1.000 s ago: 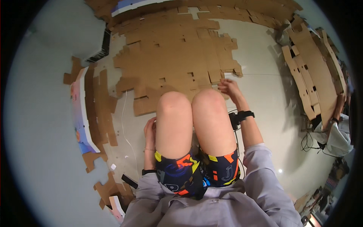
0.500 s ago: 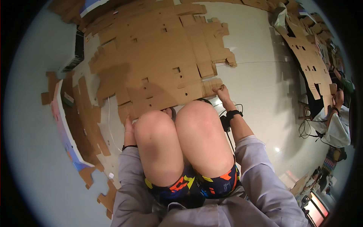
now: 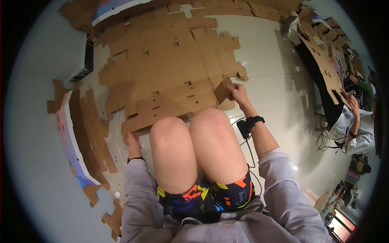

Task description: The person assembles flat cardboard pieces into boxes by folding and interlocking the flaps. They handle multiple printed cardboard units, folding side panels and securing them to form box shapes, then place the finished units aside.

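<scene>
A large flat brown cardboard sheet [image 3: 162, 73] with small slots and holes lies before my knees, on top of other sheets. My left hand [image 3: 131, 139] is closed on its near left corner. Off to the right, my right hand [image 3: 239, 95] pinches a flap [image 3: 223, 90] of the cardboard, thumb on top, and the flap is tilted up off the layer below. My knees hide part of the near edge. A black band with a dark box-shaped device [image 3: 244, 128] sits at my right wrist, with a cable running down from it.
Colour-printed cardboard [image 3: 76, 141] and narrow brown strips [image 3: 96, 129] lie at the left by the wall. A black-sided box [image 3: 86, 60] stands at the far left. On the right, a seated person [image 3: 356, 129] holds another cardboard piece [image 3: 324, 67]. Loose cables [image 3: 324, 139] lie near that person.
My right hand has raised the right-hand flap, which lay flat before. My left hand has come out leftward from beside my knee, still at the corner.
</scene>
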The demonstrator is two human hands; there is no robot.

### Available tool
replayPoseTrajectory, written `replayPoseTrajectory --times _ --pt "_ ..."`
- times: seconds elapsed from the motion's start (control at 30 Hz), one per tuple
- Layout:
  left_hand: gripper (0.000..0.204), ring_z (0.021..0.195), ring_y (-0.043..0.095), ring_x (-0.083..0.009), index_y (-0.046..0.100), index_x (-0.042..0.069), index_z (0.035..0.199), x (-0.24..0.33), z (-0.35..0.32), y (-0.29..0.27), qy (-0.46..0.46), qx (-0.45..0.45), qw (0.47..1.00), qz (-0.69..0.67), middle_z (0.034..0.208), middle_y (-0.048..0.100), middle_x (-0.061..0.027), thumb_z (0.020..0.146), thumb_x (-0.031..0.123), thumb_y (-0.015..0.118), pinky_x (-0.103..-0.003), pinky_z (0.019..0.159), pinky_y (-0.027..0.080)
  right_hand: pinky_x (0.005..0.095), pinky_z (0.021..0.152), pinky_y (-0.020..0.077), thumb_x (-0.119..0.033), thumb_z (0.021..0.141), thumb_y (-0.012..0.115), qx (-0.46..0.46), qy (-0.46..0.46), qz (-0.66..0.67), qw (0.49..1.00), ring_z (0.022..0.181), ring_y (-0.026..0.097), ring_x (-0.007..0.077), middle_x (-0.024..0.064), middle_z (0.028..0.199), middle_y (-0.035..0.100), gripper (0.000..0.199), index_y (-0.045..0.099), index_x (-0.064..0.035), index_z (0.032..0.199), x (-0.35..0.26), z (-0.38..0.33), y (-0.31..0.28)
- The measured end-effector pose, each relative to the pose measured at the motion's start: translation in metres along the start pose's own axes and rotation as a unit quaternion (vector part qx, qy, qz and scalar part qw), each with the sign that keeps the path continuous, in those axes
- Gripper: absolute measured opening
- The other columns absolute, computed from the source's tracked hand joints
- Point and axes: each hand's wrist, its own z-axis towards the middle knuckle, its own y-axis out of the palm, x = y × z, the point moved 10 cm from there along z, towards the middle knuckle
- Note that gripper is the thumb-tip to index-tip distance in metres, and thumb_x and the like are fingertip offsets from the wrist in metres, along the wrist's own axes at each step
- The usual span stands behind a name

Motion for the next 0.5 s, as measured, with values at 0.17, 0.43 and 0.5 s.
replayPoseTrajectory --times 0.17,0.43,0.5 --pt "0.044 0.064 0.061 -0.0204 0.049 0.004 0.115 0.081 -0.015 0.035 0.1 -0.021 0.995 -0.003 0.089 0.062 -0.0117 0.084 0.027 0.071 -0.028 0.047 0.047 0.0268 0.051 0.0494 -0.019 0.088 0.062 -0.01 -0.05 0.104 0.993 0.053 0.06 0.0141 0.0087 0.068 0.065 0.024 0.067 0.0039 0.087 -0.075 -0.016 -0.018" --pt "0.062 0.102 0.063 -0.0383 0.057 0.001 0.123 0.215 -0.097 0.056 0.268 0.157 0.817 0.486 0.118 0.062 -0.0237 0.076 0.038 0.072 -0.049 0.088 0.049 0.0258 0.053 0.0483 -0.023 0.092 0.062 0.002 -0.183 0.12 0.976 0.054 0.06 0.0136 0.007 0.068 0.062 0.028 0.064 0.0042 0.087 -0.178 -0.055 -0.05" --pt "0.054 0.108 0.062 -0.039 0.065 0.002 0.115 0.238 -0.123 0.068 0.295 0.152 0.74 0.585 0.118 0.063 -0.0238 0.077 0.04 0.072 -0.049 0.095 0.047 0.026 0.053 0.0484 -0.024 0.092 0.062 -0.004 -0.203 0.134 0.97 0.054 0.06 0.0139 0.0072 0.068 0.062 0.028 0.063 0.0039 0.089 -0.182 -0.058 -0.052"
